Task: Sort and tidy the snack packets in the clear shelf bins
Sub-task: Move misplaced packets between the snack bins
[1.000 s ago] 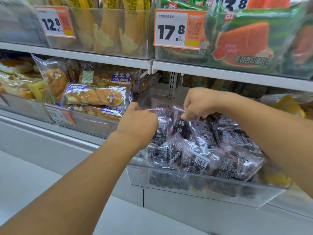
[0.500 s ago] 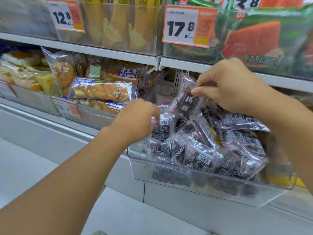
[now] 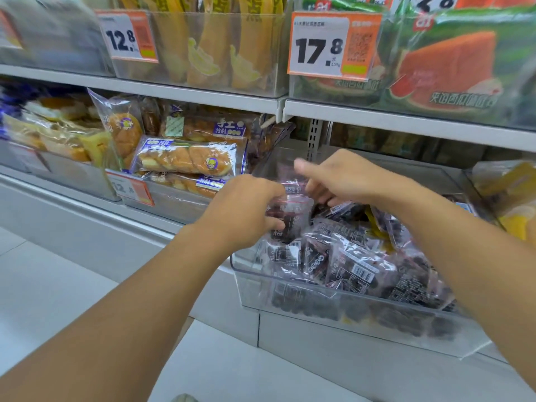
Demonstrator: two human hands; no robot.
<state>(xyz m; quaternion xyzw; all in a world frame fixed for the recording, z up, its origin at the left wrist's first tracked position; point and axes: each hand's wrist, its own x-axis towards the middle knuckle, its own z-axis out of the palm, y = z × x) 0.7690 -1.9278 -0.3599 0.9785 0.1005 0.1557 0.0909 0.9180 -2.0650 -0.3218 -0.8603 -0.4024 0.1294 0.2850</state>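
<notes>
A clear plastic bin [image 3: 316, 294] stands pulled out from the lower shelf, filled with several small dark plum packets [image 3: 351, 271]. My left hand [image 3: 240, 211] reaches over the bin's left wall and grips one upright plum packet [image 3: 291, 220] between thumb and curled fingers. Just behind and to the right, my right hand [image 3: 345, 178] hovers over the back of the bin, blurred, with its fingers stretched out to the left and nothing visibly held in them.
Left of the bin sits another bin of twisted bread loaves [image 3: 185, 161] with an orange price tag [image 3: 132, 188]. The upper shelf [image 3: 203, 95] carries bins of banana and watermelon cakes. Yellow packets [image 3: 513, 195] lie at the right. White floor below.
Half a second ago my right hand held one packet lifted above the bin. It has since dropped lower with fingers stretched out, and my left hand now grips a packet at the bin's left.
</notes>
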